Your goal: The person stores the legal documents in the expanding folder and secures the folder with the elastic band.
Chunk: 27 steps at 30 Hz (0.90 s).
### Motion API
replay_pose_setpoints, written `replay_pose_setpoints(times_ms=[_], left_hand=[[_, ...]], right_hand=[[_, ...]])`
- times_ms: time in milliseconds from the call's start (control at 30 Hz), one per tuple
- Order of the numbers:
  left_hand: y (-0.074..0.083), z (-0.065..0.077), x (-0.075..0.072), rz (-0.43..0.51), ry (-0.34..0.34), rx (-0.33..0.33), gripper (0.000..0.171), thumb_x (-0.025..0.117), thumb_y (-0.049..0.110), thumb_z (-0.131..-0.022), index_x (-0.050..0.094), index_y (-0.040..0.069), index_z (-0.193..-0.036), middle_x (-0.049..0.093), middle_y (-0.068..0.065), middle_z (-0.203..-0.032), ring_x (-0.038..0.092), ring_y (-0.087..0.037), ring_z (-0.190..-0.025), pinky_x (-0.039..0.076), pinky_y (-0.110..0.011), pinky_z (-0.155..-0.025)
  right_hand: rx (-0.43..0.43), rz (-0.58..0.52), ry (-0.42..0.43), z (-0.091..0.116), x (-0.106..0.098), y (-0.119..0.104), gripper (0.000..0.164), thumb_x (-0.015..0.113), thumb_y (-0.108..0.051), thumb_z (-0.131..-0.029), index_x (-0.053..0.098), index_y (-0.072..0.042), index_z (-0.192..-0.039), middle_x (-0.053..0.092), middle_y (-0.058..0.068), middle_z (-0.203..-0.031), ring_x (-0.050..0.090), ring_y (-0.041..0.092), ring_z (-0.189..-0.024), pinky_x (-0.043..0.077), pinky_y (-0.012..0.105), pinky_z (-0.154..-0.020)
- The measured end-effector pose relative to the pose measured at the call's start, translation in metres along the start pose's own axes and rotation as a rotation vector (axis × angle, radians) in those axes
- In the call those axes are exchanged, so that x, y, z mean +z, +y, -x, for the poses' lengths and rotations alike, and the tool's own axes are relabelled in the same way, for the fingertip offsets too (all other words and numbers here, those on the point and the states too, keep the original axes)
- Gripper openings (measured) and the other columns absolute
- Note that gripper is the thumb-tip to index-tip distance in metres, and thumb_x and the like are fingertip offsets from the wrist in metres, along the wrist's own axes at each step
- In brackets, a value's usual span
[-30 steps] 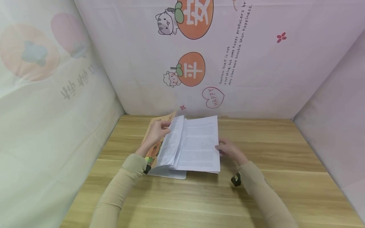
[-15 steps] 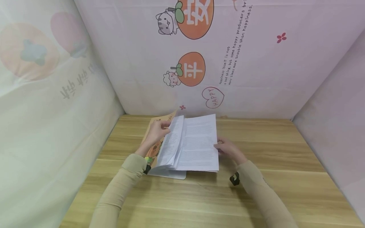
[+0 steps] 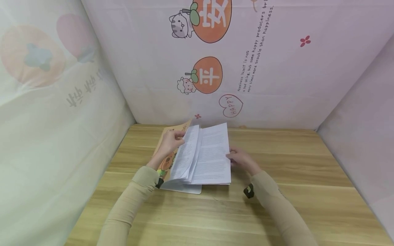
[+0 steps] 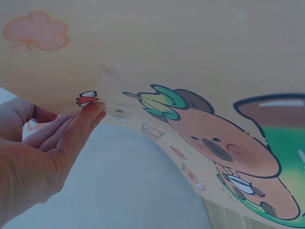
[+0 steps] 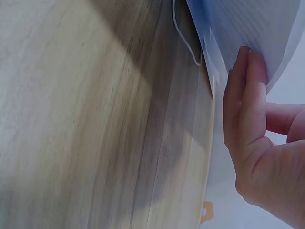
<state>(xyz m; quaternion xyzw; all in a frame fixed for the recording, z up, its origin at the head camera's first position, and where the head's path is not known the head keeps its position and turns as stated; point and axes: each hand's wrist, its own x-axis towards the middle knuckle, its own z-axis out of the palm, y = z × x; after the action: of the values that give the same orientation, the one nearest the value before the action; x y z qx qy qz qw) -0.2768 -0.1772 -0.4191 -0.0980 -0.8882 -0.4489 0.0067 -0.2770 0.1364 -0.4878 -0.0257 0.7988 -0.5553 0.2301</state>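
Printed paper sheets (image 3: 212, 153) stand spread inside a folder, whose orange cover (image 3: 167, 162) bears cartoon animals. At the left, my left hand (image 3: 167, 141) pinches the raised edge of the cover; the left wrist view shows the fingertips at the rim of the cover (image 4: 214, 138) beside its drawings. Opposite it, my right hand (image 3: 241, 160) pinches the right edge of the sheets, thumb on the printed side and fingers behind. In the right wrist view straight fingers of the right hand (image 5: 257, 124) lie along the back of the paper (image 5: 257, 28). A pale rounded board (image 3: 184, 188) shows beneath the sheets.
The folder is on a wood-grain table (image 3: 197, 218). White fabric with orange fruit drawings hangs behind as a back wall (image 3: 271, 106), close to the table's far edge. More fabric walls stand at the left (image 3: 61, 136) and right (image 3: 363, 123).
My right hand has moved left, carrying the right edge of the sheets toward the cover, so the sheets stand steeper. The left hand has stayed in place on the cover.
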Motion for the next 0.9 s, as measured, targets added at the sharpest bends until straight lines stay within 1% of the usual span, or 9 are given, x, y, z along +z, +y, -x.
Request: replay_pose_setpoints(times_ms=[133,233,300,433,533,667,767,900], left_hand=[[0.001,0.0,-0.001,0.006,-0.005,-0.005,0.041,0.059,0.004,-0.088,0.063,-0.001,-0.129,0.065,-0.021,-0.131,0.069,-0.035,-0.11,0.059,-0.041,-0.091],[0.001,0.0,-0.002,0.01,-0.005,-0.002,0.041,0.059,0.004,-0.088,0.063,-0.002,-0.128,0.066,-0.021,-0.13,0.069,-0.035,-0.11,0.059,-0.042,-0.092],[0.001,0.0,-0.003,0.012,-0.002,0.0,0.04,0.059,0.004,-0.089,0.064,-0.002,-0.128,0.066,-0.02,-0.13,0.069,-0.035,-0.11,0.059,-0.042,-0.092],[0.001,0.001,-0.004,0.008,0.0,0.012,0.041,0.059,0.003,-0.089,0.063,-0.002,-0.128,0.066,-0.021,-0.129,0.069,-0.035,-0.11,0.059,-0.041,-0.092],[0.001,0.002,-0.004,0.009,-0.001,0.014,0.041,0.059,0.003,-0.089,0.063,-0.003,-0.129,0.066,-0.021,-0.13,0.069,-0.036,-0.109,0.059,-0.041,-0.091],[0.001,0.003,-0.003,0.014,-0.003,0.011,0.04,0.059,0.002,-0.089,0.063,-0.003,-0.128,0.065,-0.022,-0.13,0.069,-0.036,-0.109,0.059,-0.041,-0.091],[0.0,0.002,-0.003,0.018,-0.003,0.007,0.039,0.06,0.002,-0.089,0.063,-0.003,-0.128,0.065,-0.022,-0.131,0.069,-0.035,-0.11,0.059,-0.042,-0.092],[-0.001,0.001,-0.002,0.018,-0.003,0.002,0.039,0.06,0.003,-0.09,0.063,-0.003,-0.129,0.064,-0.022,-0.132,0.069,-0.036,-0.111,0.059,-0.042,-0.092]], right_hand=[[-0.006,-0.014,-0.009,-0.001,0.002,-0.002,0.039,0.047,-0.009,-0.099,0.045,0.01,-0.133,0.066,0.017,-0.109,0.061,0.01,-0.08,0.055,0.027,-0.074],[-0.014,-0.023,-0.031,-0.001,0.003,-0.002,0.041,0.042,-0.007,-0.099,0.041,0.008,-0.138,0.063,0.022,-0.116,0.063,0.014,-0.085,0.055,0.028,-0.075],[-0.005,-0.033,-0.041,-0.002,0.002,-0.002,0.043,0.039,-0.005,-0.098,0.041,0.007,-0.139,0.062,0.023,-0.117,0.063,0.016,-0.086,0.055,0.03,-0.076],[0.004,-0.037,-0.06,-0.003,0.003,-0.001,0.044,0.035,-0.004,-0.098,0.039,0.006,-0.14,0.062,0.021,-0.115,0.063,0.017,-0.086,0.055,0.031,-0.077],[0.01,-0.039,-0.06,-0.003,0.004,-0.002,0.045,0.036,-0.006,-0.099,0.037,0.007,-0.143,0.062,0.02,-0.114,0.063,0.016,-0.086,0.056,0.032,-0.078],[0.009,-0.062,-0.064,-0.004,0.007,-0.003,0.046,0.038,-0.006,-0.1,0.035,0.008,-0.144,0.062,0.023,-0.117,0.064,0.015,-0.087,0.058,0.03,-0.079],[0.004,-0.082,-0.064,-0.006,0.011,-0.004,0.045,0.039,-0.006,-0.1,0.038,0.008,-0.143,0.063,0.024,-0.119,0.065,0.014,-0.086,0.058,0.028,-0.077],[0.019,-0.102,-0.045,-0.009,0.016,-0.006,0.043,0.042,-0.006,-0.1,0.042,0.007,-0.14,0.064,0.023,-0.117,0.066,0.014,-0.085,0.059,0.031,-0.08]])
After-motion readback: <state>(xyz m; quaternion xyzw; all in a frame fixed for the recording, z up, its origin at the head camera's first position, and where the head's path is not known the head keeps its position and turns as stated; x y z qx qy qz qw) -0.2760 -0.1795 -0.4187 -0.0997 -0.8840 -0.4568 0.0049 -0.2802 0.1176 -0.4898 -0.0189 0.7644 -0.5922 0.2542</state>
